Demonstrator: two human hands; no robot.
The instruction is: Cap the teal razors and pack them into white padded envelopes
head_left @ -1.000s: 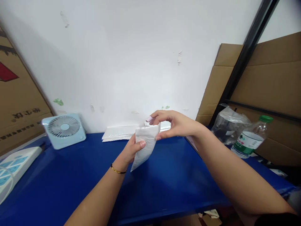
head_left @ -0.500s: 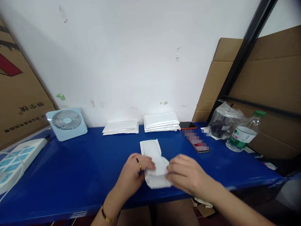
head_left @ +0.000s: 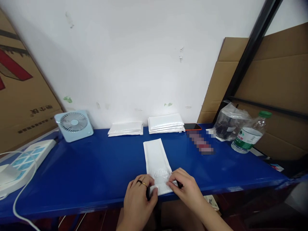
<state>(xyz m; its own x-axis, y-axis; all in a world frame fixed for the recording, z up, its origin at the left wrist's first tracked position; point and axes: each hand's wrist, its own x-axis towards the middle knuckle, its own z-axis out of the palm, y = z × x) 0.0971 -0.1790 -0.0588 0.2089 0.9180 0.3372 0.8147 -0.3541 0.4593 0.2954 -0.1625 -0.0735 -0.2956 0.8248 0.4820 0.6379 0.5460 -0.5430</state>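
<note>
A long white padded envelope lies on the blue table, its near end at the table's front edge. My left hand, with a ring on a finger, pinches the envelope's near left corner between thumb and fingers. On the opposite side my right hand pinches the near right corner. Between the hands the near end looks folded over like a flap, with a shiny strip just beyond it. Fingertips partly hide both corners.
Against the wall lie a smaller stack of white envelopes and a taller envelope stack. A dark phone sits beside them. A blue fan and a power strip stand left; a bottle and a plastic bag stand right.
The envelope, bent and blurred before, now lies flat and straight. Both hands have moved down to its near end, and my left hand has gone from its surface to the near corner.
</note>
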